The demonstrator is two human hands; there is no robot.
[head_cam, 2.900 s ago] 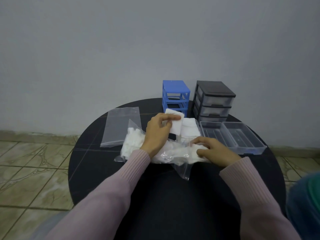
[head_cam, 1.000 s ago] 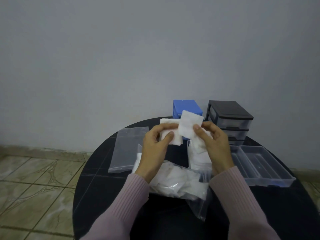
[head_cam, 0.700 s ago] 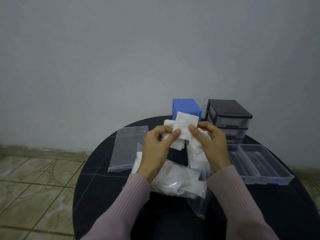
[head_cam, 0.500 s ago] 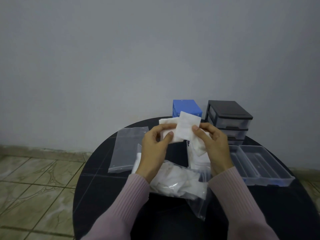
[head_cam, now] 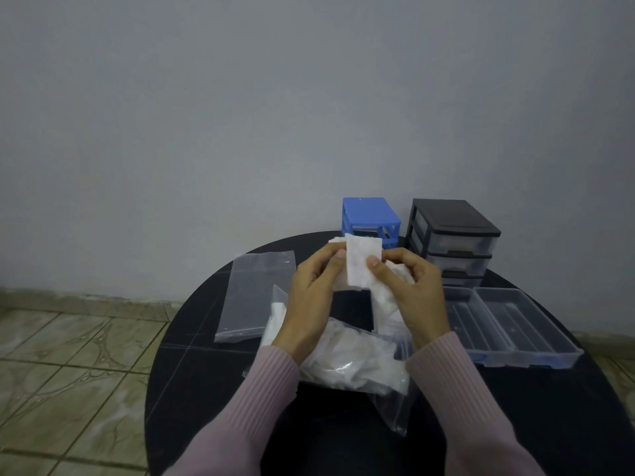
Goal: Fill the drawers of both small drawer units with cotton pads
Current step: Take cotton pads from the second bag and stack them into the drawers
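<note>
Holding a small stack of white square cotton pads [head_cam: 360, 264] up above the round black table [head_cam: 213, 379], both hands work it at chest height — the left hand [head_cam: 311, 297] pinches the stack's left edge with fingers curled behind it, the right hand [head_cam: 410, 292] presses its thumb on the front pad with fingers wrapped round more pads behind. Judging by the grip, the pads are being squared up or peeled apart so they fit a drawer; both palms face each other, wrists bent up, pink ribbed sleeves [head_cam: 268, 383] coming in from the bottom. Most pads sit in the clear zip plastic bag of cotton pads [head_cam: 350, 362] lying under the wrists, near for quick refills. A flat empty clear plastic bag [head_cam: 256, 297] lies to the left, apart. At the far edge stand the small blue plastic drawer unit [head_cam: 371, 216] and the small black-framed drawer unit with clear drawers [head_cam: 452, 240], side by side. Two clear plastic drawers [head_cam: 508, 326] lie pulled out on the table in front of the black unit — probably for top loading — and look empty, so filling seems barely begun.
</note>
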